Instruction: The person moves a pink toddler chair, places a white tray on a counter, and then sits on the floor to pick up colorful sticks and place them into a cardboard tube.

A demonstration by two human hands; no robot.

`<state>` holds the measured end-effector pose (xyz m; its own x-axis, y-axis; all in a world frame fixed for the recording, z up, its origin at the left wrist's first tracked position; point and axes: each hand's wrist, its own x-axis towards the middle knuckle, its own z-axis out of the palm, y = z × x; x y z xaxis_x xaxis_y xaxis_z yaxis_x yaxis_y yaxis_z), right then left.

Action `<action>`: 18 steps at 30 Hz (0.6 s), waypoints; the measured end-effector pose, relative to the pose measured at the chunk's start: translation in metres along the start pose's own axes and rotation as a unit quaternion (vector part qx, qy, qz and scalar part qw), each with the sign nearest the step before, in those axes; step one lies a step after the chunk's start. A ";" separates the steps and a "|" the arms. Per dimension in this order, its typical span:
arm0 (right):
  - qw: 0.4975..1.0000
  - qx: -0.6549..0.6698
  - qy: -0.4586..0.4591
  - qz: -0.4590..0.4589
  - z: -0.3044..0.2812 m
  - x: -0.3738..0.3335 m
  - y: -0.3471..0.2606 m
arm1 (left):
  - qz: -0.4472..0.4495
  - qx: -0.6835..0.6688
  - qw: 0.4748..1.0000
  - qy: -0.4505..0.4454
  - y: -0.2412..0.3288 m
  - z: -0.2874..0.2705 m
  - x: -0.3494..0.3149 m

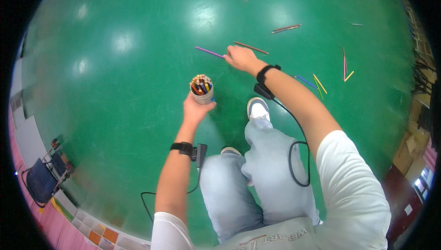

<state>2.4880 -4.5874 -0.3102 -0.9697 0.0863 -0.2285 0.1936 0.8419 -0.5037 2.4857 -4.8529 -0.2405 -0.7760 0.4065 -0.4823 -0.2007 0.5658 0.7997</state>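
Right hand [240, 58] stretched fwd & down to green floor [115, 66], fingers curled round end of purple pencil [209, 52] lying flat there. Left hand [195, 108] wrapped round pencil cup [201, 90], held upright, packed w/ coloured pencils, tips up. Brown pencil [251, 47] just beyond right hand. Pair of pencils [285, 28] further out; blue, yellow & green pencils [314, 83] right of forearm; few more [345, 66] well apart to right. Black wrist bands w/ cables on both arms. Folding cart [43, 178] at floor edge, far left.
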 end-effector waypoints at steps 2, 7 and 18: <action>0.999 -0.040 -0.023 0.001 0.030 0.022 0.011 | 0.013 0.007 1.000 0.026 -0.011 -0.014 0.015; 0.989 -0.123 -0.080 0.018 0.081 0.063 0.031 | -0.038 0.071 0.996 0.033 -0.033 -0.037 0.045; 0.997 0.048 0.035 -0.055 0.035 0.041 0.030 | 0.017 0.150 0.988 -0.011 -0.023 -0.058 0.084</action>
<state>2.4588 -4.5777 -0.3641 -0.9931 0.0366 -0.1111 0.0965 0.7937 -0.6006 2.3902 -4.8729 -0.2788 -0.7649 0.4431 -0.4674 0.0145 0.7374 0.6753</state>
